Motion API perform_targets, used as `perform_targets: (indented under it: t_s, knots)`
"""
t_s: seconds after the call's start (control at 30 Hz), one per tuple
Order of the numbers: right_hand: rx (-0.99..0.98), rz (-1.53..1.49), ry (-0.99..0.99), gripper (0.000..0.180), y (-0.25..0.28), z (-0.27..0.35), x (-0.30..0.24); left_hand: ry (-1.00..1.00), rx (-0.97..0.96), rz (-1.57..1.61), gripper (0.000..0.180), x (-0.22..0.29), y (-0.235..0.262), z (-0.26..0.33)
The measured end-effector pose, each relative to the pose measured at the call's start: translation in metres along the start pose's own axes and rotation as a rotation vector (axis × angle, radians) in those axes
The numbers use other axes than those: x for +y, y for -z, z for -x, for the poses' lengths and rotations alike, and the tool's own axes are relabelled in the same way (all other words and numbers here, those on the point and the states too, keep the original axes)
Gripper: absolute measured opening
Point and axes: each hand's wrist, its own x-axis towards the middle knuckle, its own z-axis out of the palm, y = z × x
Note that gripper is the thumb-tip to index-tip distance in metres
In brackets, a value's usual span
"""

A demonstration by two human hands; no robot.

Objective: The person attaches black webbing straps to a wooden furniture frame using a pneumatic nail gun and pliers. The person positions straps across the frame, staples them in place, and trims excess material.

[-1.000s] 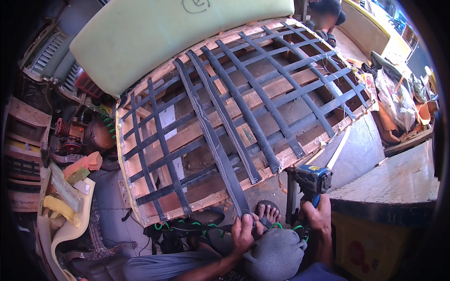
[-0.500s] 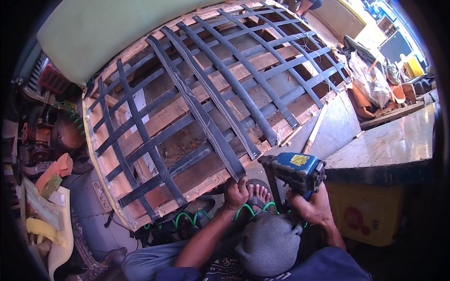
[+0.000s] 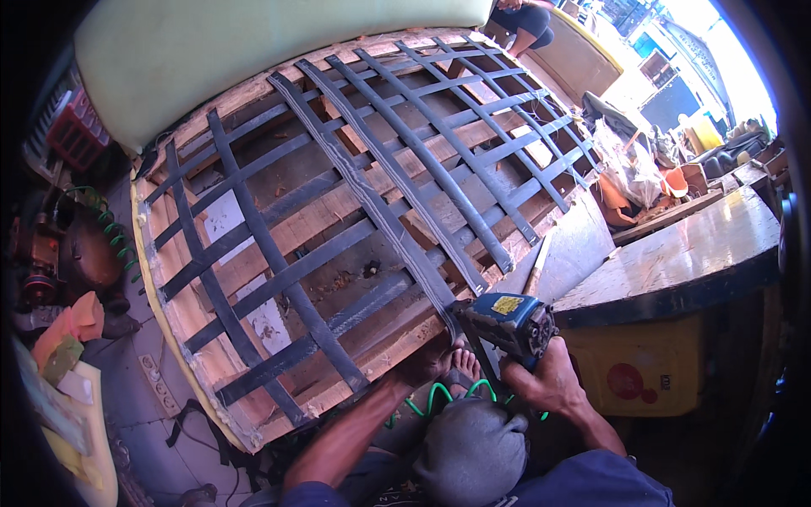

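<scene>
A wooden seat frame lies before me, criss-crossed by dark webbing straps. My left hand is closed at the near rail, pinching the lower end of one webbing strap; its fingertips are partly hidden. In my right hand is a blue and black staple gun, its handle wrapped by my fingers. The gun's nose is at that strap's end on the rail, just above my left hand; whether it touches, I cannot tell. A green coiled hose runs below both hands.
Behind the frame stands a pale green padded panel. To the right are a worn tabletop and a yellow crate beneath it. A compressor tank and foam scraps lie left. Another person is at the far end.
The staple gun has moved left and down, bringing its nose to the strap's end. My left hand has drawn the strap end down over the rail. The view has shifted slightly.
</scene>
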Motion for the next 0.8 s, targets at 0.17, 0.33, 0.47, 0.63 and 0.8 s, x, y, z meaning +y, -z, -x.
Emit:
perform_targets:
  t_s: [0.17, 0.33, 0.47, 0.63, 0.8]
  knots:
    - [0.057, -0.156, -0.062, 0.047, 0.004, 0.012, 0.001, -0.294, -0.183, -0.339, 0.022, 0.020, 0.012, -0.005]
    - [0.153, -0.214, -0.112, 0.045, 0.002, 0.018, 0.003, -0.452, -0.023, -0.487, 0.023, 0.006, 0.002, 0.007]
    - [0.120, -0.167, -0.023, 0.041, 0.000, 0.010, -0.002, 0.005, -0.078, -0.141, 0.024, -0.024, 0.001, 0.013]
    - [-0.016, -0.014, -0.062, 0.031, 0.000, 0.004, -0.016, -0.020, -0.177, -0.295, 0.031, -0.046, 0.010, 0.024]
    - [-0.062, 0.127, -0.180, 0.027, -0.003, 0.000, -0.031, -0.019, -0.192, -0.300, 0.034, -0.052, 0.009, 0.027]
